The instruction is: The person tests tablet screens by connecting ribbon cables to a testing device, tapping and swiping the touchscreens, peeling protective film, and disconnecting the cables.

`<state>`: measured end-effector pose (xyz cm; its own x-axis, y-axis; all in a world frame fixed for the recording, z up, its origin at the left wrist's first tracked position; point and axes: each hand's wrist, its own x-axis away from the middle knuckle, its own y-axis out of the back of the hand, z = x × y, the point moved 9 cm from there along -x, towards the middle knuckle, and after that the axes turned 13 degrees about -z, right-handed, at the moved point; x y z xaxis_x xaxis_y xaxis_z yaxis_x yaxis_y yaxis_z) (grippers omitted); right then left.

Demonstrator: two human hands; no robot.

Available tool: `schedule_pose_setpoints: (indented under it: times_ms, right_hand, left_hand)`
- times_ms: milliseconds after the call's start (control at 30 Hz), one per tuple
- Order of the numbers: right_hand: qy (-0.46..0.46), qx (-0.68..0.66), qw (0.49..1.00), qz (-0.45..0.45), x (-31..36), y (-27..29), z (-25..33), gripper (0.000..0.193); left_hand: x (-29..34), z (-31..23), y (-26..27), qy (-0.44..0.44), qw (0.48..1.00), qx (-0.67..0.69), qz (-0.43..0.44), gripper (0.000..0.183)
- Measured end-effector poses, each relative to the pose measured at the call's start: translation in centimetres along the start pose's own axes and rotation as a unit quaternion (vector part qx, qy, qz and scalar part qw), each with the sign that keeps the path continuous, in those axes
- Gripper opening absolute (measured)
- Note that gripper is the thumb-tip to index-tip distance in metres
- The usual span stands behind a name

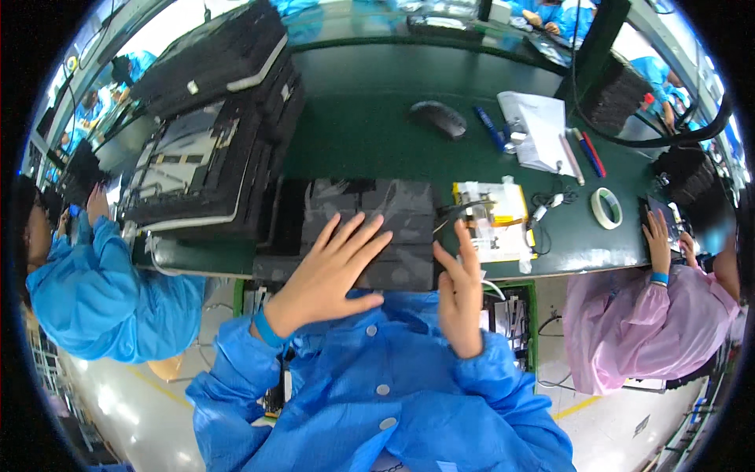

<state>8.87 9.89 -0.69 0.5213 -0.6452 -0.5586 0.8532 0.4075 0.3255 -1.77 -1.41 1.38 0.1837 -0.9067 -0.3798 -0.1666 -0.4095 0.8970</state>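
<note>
A flat black rectangular panel [409,208] with glossy patches lies before me at the table's front edge. My left hand [330,271] rests on top of it, palm down, fingers spread, a blue band at the wrist. At the panel's right edge is my right hand [460,295], its fingers stretched and apart, the forefinger pointing away from me. Whether its fingertips touch the panel I cannot tell. Just beyond that hand lies a flat white pack [507,250] edged with yellow tape, with dark wires at its left side.
Black foam trays [212,63] holding device parts rise in a tall stack at the left. Toward the back are a mouse [438,119], white paper [535,130] and several pens. A tape roll [606,208] lies to the right. People sit at both sides, in blue and pink sleeves.
</note>
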Motion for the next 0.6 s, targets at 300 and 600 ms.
schedule_pose_setpoints:
  times_ms: [300,600]
  right_hand:
    - [-0.011,-0.201,0.979,-0.024,-1.9,0.9,6.0,0.058]
    - [0.004,-0.131,0.968,-0.213,-5.5,5.8,0.5,0.066]
  left_hand:
    - [1.7,-2.1,7.8,-0.093,0.939,-0.167,-0.285,0.039]
    - [-8.9,-2.6,15.8,0.033,0.993,0.0,-0.113,0.035]
